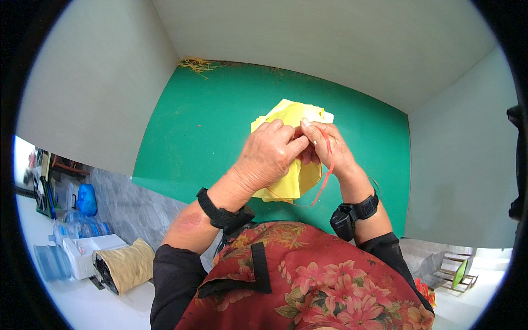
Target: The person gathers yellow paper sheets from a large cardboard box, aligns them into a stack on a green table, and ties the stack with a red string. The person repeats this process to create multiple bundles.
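Yellow sheets (287, 186), of paper or cloth, lie in a stack on the green tabletop (198, 136) before me. Over their middle, my left hand (270, 154) has its fingers curled, with thumb and forefinger against the other hand. My right hand (330, 144) pinches near the same spot, its fingertips partly hidden. A red strip or ribbon (328, 175) loops from between my hands, round the right thumb's side, and down past the sheets' near edge. What exactly each set of fingertips grips is covered by the hands.
Pale panels (288, 33) wall the tabletop at the back and both sides. Yellow strands (194, 64) lie in the back left corner. On the floor at left are a brown bag (132, 264), a white box (82, 251) and a blue bag (86, 200); a chair (458, 270) stands lower right.
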Motion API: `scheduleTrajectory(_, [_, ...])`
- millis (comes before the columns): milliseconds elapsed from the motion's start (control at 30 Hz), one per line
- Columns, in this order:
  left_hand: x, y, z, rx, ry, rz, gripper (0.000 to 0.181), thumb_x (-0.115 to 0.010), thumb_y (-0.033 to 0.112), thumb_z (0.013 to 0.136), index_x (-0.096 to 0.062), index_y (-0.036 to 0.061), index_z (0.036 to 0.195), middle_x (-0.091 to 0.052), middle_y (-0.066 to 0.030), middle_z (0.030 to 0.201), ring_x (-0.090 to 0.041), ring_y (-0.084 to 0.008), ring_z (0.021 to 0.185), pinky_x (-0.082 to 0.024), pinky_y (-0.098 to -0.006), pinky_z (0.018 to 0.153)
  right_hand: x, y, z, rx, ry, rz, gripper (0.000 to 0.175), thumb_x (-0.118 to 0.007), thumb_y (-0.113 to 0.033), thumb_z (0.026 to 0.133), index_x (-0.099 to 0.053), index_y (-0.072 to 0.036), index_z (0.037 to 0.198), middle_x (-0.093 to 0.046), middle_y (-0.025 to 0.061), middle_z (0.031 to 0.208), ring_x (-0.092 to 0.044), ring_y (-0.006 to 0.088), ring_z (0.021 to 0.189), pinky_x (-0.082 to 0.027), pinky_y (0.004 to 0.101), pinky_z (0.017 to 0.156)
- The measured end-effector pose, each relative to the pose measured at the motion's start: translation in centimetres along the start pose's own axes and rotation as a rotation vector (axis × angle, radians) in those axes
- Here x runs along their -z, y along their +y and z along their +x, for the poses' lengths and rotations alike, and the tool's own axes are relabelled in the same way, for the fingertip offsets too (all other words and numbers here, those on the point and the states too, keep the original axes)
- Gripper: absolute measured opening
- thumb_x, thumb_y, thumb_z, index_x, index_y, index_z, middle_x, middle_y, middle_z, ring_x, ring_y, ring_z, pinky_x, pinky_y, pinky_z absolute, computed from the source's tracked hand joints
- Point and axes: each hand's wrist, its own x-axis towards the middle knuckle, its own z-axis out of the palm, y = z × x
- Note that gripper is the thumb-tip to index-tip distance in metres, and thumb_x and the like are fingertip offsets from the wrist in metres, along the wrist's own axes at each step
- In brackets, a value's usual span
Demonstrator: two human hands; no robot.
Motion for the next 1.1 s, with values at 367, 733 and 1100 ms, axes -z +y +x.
scheduleTrajectory(367, [2.3,-1.8,-0.2,0.704,0.185,-1.239,0.023,-0.049,0.023,0.107,-0.057,0.0079,0.092,-0.065,-0.0071,0.087,-0.064,-0.0197,0.08,-0.055,-0.0348,0.067,-0.6,0.5,0.0,-0.106,0.057,-0.014,0.054,-0.044,-0.042,0.108,-0.074,0.001,0.093,-0.06,0.0027,0.06,-0.055,0.0099,0.051,-0.045,0.0241,0.048])
scheduleTrajectory(733, [10.2,-18.9,-6.5,0.956,0.833,-1.359,0.017,-0.051,0.019,0.103,-0.051,0.0097,0.09,-0.046,0.0007,0.07,-0.052,-0.0144,0.067,-0.056,-0.0386,0.068,-0.6,1.3,-0.3,-0.048,0.066,0.067,0.049,-0.047,-0.037,0.108,-0.074,0.001,0.094,-0.063,0.0022,0.068,-0.048,0.007,0.05,-0.041,0.0228,0.05])
scheduleTrajectory(1100, [4.5,-9.3,-6.0,0.375,0.074,-0.177,0.058,-0.063,0.003,0.082,-0.053,0.0084,0.139,-0.055,-0.0172,0.141,-0.052,-0.0334,0.132,-0.045,-0.0397,0.109,-1.1,1.3,-0.4,-0.078,0.12,0.067,0.046,-0.049,-0.035,0.108,-0.073,0.001,0.094,-0.07,0.006,0.078,-0.05,0.0063,0.051,-0.044,0.0233,0.05])
